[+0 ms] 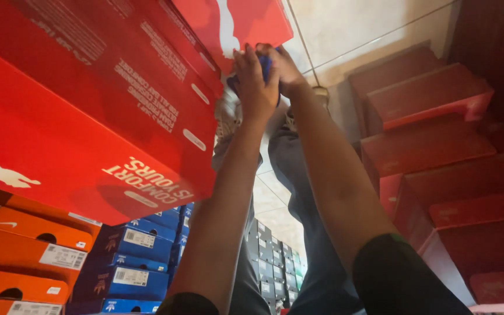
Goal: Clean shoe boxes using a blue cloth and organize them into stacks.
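Hands up top in the head view: the left hand (256,81) and right hand (284,67) meet at about 12 o'clock, both wrapped around a small dark blue thing (265,65). It's mostly hidden, so I can't tell what it is. Left fingers are curled shut over it and right fingers close on it from the other side, the two hands touching each other.

The blue thing sits right against the edge of a big red shoebox (88,111) that fills everything from 9 to 11 o'clock. Another red shoebox (234,20) pokes out just above the hands.

Orange shoeboxes (24,256) are stacked at 8 o'clock, with blue shoeboxes (138,262) just beside them at 7. A stack of dark red shoeboxes (438,146) stands at 3 o'clock. Grey trouser legs (298,192) run between the forearms, over a pale tiled floor (357,26) at 1 o'clock.
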